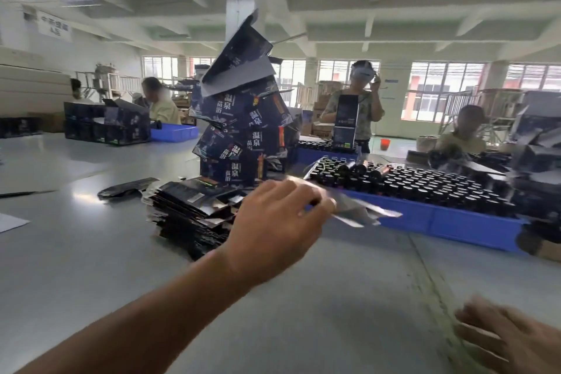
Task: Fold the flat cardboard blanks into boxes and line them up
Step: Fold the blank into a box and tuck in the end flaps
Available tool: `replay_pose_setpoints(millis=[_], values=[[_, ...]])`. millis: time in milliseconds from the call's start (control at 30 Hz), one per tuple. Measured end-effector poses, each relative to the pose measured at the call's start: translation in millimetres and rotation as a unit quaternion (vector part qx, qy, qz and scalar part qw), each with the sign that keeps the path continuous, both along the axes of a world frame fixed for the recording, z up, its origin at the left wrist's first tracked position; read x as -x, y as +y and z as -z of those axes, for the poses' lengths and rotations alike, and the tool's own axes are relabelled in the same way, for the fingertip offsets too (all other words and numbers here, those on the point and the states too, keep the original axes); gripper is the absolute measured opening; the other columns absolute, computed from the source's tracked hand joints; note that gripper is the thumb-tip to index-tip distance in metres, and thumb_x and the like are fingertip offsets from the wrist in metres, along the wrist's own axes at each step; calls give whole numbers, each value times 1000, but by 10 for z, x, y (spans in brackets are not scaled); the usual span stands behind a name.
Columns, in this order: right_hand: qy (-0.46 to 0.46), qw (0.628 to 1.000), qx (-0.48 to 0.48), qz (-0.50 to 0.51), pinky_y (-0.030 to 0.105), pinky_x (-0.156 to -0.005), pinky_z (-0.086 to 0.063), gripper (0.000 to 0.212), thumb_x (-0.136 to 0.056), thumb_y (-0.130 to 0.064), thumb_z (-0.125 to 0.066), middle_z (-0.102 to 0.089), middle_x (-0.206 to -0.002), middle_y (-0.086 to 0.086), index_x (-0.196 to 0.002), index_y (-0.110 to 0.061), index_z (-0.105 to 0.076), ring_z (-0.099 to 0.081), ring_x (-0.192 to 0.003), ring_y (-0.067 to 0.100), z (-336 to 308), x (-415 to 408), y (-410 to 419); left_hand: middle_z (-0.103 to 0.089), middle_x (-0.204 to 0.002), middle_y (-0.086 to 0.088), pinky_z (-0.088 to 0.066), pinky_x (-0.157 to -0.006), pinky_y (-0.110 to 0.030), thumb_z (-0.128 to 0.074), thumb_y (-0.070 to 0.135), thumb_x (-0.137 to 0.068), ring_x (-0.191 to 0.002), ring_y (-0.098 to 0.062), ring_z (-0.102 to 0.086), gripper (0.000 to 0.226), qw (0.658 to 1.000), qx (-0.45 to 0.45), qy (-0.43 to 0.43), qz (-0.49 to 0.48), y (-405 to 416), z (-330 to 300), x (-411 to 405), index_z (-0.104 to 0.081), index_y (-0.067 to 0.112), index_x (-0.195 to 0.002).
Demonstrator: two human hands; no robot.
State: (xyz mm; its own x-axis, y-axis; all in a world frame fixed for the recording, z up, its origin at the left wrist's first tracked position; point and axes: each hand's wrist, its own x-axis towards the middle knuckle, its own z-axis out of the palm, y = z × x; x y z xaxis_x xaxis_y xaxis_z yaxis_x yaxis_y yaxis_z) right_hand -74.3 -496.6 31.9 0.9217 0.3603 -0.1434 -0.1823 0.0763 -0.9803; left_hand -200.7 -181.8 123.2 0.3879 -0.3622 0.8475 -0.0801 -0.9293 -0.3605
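Observation:
My left hand (pixel 273 222) reaches out over the grey table (pixel 91 252) and grips one flat cardboard blank (pixel 358 209), which is blurred and sticks out to the right. Just left of that hand lies a stack of dark flat blanks (pixel 188 209). Behind the stack stands a leaning tower of folded dark-blue boxes (pixel 243 130) with white lettering; the topmost box (pixel 236 61) is tilted with its flaps open. My right hand (pixel 510 340) is low at the bottom right, blurred, fingers spread and holding nothing.
A blue tray (pixel 440 218) full of dark bottles runs along the right. A loose dark blank (pixel 127 188) lies left of the stack. More folded boxes (pixel 106 124) and a blue bin (pixel 174 132) sit at the back left. Several people work around the tables.

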Motion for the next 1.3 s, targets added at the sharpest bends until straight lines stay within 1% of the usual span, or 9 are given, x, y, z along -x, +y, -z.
replay_pose_setpoints(millis=[167, 333, 433, 500, 567, 700, 867, 1133, 1300], values=[[58, 996, -59, -23, 52, -74, -62, 61, -80, -56, -63, -73, -106, 28, -110, -2, -68, -72, -93, 48, -201, 258, 198, -68, -90, 0, -49, -64, -35, -74, 24, -82, -77, -23, -65, 27, 992, -3, 121, 38, -871, 617, -88, -73, 24, -109], [-9, 1000, -11, -15, 49, -85, -57, 29, -90, 3, -56, -72, -108, 28, -116, 3, -69, -70, -91, 38, -7, 268, 91, -70, -109, -3, -55, -85, -38, -64, 44, -82, -94, -24, -68, 42, 971, 16, 219, 91, -1125, 1021, -183, -71, 29, -120], [-10, 998, 24, -51, 40, -67, -61, 30, -93, 4, -55, -75, -108, 19, -116, -7, -71, -74, -88, 31, 35, 272, 40, -22, -165, -10, -24, -121, -47, -40, 79, -81, -150, -27, -26, 94, 929, 48, 366, -2, -1047, 1070, -229, -10, 36, -159], [-16, 996, 35, -82, 43, -75, -61, 30, -94, 2, -58, -75, -110, 16, -118, -12, -70, -74, -94, 31, 59, 269, 34, 29, -163, 3, 14, -122, -36, -32, 95, -72, -151, -15, 23, 111, 909, 79, 410, -6, -959, 1128, -259, 38, 45, -143], [-22, 993, 41, -104, 49, -85, -58, 28, -94, -3, -61, -75, -112, 16, -116, -16, -73, -73, -98, 33, 80, 277, 47, 36, -159, 9, 24, -117, -31, -27, 103, -62, -146, -8, 34, 118, 900, 98, 425, -8, -907, 1143, -270, 48, 47, -133], [-18, 993, 31, -115, 36, -67, -59, 22, -95, -22, -66, -74, -112, 17, -115, -17, -73, -74, -95, 32, 65, 332, 92, -3, -162, 9, 14, -119, -29, -27, 108, -53, -151, -12, 0, 131, 904, 118, 411, 0, -795, 1133, -229, 35, 40, -147], [11, 996, -1, -86, 31, -61, -59, 46, -80, -44, -69, -75, -106, 17, -113, -12, -74, -75, -83, 26, -4, 362, 71, -41, -144, 2, -17, -115, -31, -31, 104, -59, -131, -18, -41, 130, 930, 128, 344, -11, -672, 1074, -192, -5, 25, -159], [-22, 997, 0, -79, 30, -59, -60, 27, -83, -32, -72, -76, -104, 15, -101, -13, -77, -76, -84, 29, -42, 449, 135, -59, -123, -2, -47, -98, -42, -47, 93, -65, -109, -23, -61, 105, 957, 112, 269, -4, -681, 1005, -150, -36, 22, -140], [71, 985, -6, -154, 28, -53, -61, 34, -89, -27, -69, -74, -109, 23, -117, -7, -69, -77, -81, 30, -46, 504, 158, -59, -121, -10, -49, -94, -47, -59, 85, -62, -107, -30, -61, 106, 964, 75, 252, -29, -723, 1001, -132, -42, 16, -141]])
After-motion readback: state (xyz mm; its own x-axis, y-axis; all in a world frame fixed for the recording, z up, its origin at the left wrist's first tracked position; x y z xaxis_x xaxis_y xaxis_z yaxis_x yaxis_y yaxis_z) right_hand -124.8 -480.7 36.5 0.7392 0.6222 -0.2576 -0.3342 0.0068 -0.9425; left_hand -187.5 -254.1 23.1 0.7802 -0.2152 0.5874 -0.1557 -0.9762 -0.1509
